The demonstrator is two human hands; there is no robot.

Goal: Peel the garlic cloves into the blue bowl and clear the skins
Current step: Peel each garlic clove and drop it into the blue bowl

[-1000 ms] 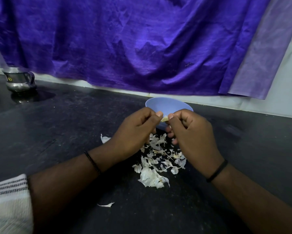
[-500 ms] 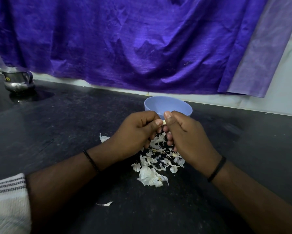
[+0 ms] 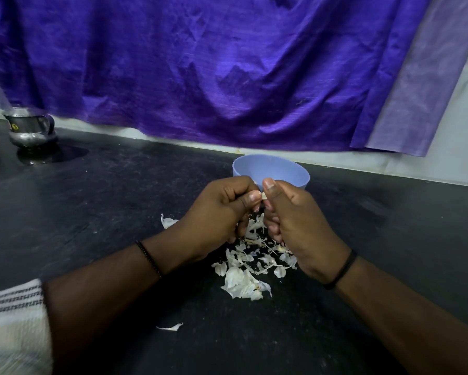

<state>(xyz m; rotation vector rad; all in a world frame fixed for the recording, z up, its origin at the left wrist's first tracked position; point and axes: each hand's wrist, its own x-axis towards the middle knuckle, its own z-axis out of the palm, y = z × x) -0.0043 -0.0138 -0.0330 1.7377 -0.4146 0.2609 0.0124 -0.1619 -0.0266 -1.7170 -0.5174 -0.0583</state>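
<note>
I hold one garlic clove (image 3: 264, 196) between my two hands, just in front of the blue bowl (image 3: 270, 169), on the side nearest to me. My left hand (image 3: 222, 212) has its fingers curled, and its thumb and forefinger pinch the left end of the clove. My right hand (image 3: 295, 220) is curled too, with the thumb pointing up beside the clove and pressing on its right end. Only a small pale piece of the clove shows between my fingertips, so I cannot tell how much skin is on it. The blue bowl stands upright on the black counter (image 3: 119, 207), and my knuckles cover its near wall; what is inside the bowl I cannot see from here. The heap of garlic skins (image 3: 250, 269) lies on the counter in front of the bowl, below my hands and between my wrists, white and thin. One loose skin (image 3: 168, 221) lies to the left of the heap, beside my left hand, and another small skin (image 3: 170, 326) lies nearer to me than the heap, between my forearms. Far to the left of the bowl a steel jug (image 3: 31, 129) stands on the counter. Behind the bowl a purple cloth (image 3: 214, 71) hangs down the wall.
</note>
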